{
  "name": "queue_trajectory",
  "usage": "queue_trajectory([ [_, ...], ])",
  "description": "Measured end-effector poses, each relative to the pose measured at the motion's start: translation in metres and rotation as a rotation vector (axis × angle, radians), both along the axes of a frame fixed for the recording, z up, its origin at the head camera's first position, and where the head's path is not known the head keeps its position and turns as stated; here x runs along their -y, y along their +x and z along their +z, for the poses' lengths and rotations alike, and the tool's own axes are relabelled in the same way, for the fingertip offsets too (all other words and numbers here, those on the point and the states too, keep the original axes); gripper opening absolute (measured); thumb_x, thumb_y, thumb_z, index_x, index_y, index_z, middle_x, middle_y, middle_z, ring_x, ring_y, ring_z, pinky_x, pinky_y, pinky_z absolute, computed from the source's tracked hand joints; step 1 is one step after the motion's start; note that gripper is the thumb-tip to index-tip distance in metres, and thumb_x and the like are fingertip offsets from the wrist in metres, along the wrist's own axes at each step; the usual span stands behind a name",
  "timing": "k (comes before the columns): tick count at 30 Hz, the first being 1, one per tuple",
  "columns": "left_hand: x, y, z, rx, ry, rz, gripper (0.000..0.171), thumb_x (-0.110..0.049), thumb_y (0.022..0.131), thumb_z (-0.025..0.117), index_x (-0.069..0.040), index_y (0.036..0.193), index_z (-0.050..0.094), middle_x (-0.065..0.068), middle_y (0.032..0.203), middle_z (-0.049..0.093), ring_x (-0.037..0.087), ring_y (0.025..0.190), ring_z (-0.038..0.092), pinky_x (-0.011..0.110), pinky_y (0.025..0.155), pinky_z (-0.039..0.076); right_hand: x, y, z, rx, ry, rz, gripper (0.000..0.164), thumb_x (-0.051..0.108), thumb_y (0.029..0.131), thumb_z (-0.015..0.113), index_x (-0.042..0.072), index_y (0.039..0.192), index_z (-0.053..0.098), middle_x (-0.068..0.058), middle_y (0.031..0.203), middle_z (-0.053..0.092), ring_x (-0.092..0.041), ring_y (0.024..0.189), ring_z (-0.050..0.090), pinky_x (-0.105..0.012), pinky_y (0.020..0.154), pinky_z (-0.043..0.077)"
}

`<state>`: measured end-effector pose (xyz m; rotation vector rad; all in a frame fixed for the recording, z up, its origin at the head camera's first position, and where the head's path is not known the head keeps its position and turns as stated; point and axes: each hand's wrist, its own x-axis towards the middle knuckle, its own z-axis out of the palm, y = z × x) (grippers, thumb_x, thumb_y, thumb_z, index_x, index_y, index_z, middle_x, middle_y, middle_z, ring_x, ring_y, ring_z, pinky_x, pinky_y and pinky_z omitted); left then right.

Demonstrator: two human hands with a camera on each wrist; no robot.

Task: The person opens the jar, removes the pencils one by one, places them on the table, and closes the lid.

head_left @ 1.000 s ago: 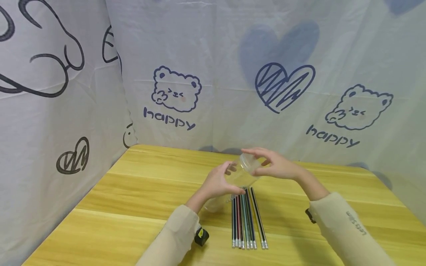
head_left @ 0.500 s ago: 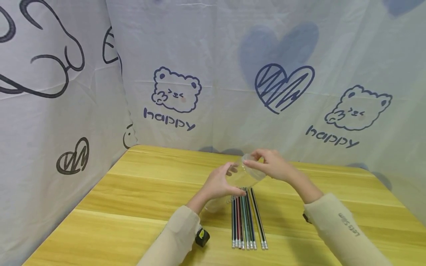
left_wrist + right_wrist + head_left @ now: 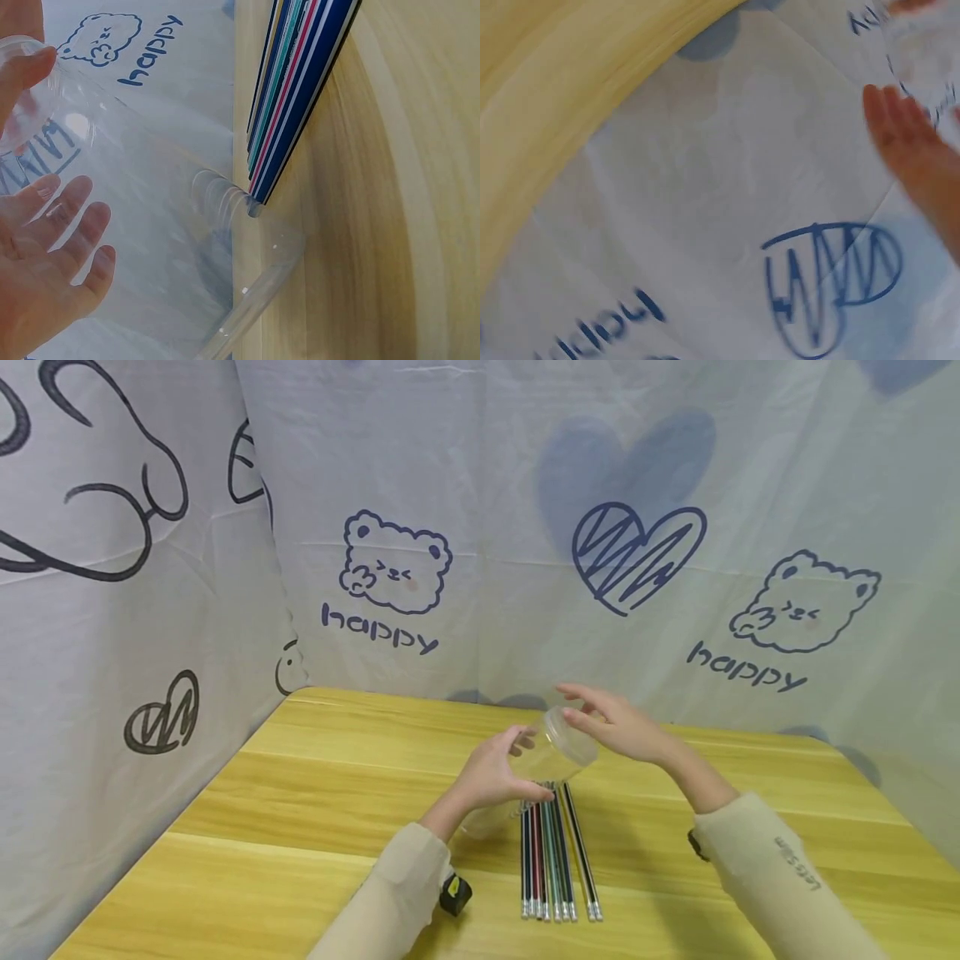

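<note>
A clear plastic jar (image 3: 542,766) is held tilted above the table, its base toward the lower left. My left hand (image 3: 491,774) grips the jar's body; its fingers (image 3: 71,225) show through the clear wall in the left wrist view. At the jar's upper right end is a translucent lid (image 3: 573,739). My right hand (image 3: 626,727) is at this lid, thumb by its rim and fingers extended above it. Several striped pencils (image 3: 548,860) lie side by side on the table below the jar, silver ends toward me.
The wood-grain table (image 3: 300,827) meets a white printed cloth (image 3: 517,635) at its back edge. Another stretch of cloth (image 3: 225,610) hangs along the left side. A small black device (image 3: 454,894) is worn at the left wrist.
Half a second ago my right fingers were curled on the lid; they have since lifted and spread. My left hand, the jar and the pencils have stayed nearly still.
</note>
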<state>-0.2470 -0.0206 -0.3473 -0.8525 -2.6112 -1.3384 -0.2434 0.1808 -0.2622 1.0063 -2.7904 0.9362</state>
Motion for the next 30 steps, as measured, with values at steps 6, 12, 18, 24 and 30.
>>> queue_trajectory([
  [6,0.0,-0.001,0.0,-0.004,-0.008,-0.002,0.085,-0.037,0.057,0.081,-0.01,0.128,0.043,0.006,0.117,0.054,0.021,0.101,0.05,0.036,0.081,0.043,-0.012,-0.001,0.006,0.101,-0.126,0.251,0.059,0.012,0.085,0.057,0.005,0.137,0.031,-0.014,0.141,0.029,-0.035,0.122,0.032,-0.057,0.093,0.028],
  [12,0.001,-0.001,-0.001,-0.01,-0.011,-0.011,0.085,-0.036,0.057,0.081,-0.01,0.128,0.043,0.005,0.117,0.054,0.02,0.102,0.05,0.036,0.081,0.043,-0.013,0.0,0.009,0.131,-0.021,0.285,0.058,0.013,0.08,0.063,0.004,0.133,0.04,-0.013,0.136,0.036,-0.034,0.12,0.034,-0.056,0.09,0.032],
  [18,0.001,0.0,-0.002,-0.013,-0.011,-0.022,0.084,-0.037,0.058,0.08,-0.01,0.128,0.042,0.004,0.117,0.053,0.02,0.102,0.05,0.035,0.081,0.043,-0.01,0.0,0.007,0.119,-0.015,0.241,0.052,0.013,0.081,0.063,0.002,0.129,0.044,-0.016,0.128,0.044,-0.033,0.108,0.044,-0.047,0.082,0.043],
  [24,0.0,0.001,-0.002,-0.01,-0.011,-0.023,0.084,-0.035,0.058,0.08,-0.01,0.129,0.042,0.004,0.117,0.054,0.02,0.102,0.05,0.035,0.081,0.043,-0.005,0.003,0.005,0.108,-0.006,0.101,0.049,0.02,0.085,0.06,0.002,0.128,0.046,-0.016,0.112,0.055,-0.025,0.09,0.056,-0.032,0.068,0.049],
  [30,-0.001,0.002,0.0,-0.024,-0.025,-0.012,0.085,-0.036,0.058,0.081,-0.01,0.129,0.042,0.003,0.116,0.054,0.02,0.102,0.05,0.034,0.081,0.043,0.001,0.003,0.003,0.149,0.006,-0.034,0.048,0.028,0.088,0.055,-0.002,0.125,0.047,-0.015,0.094,0.06,-0.02,0.067,0.057,-0.032,0.05,0.05],
])
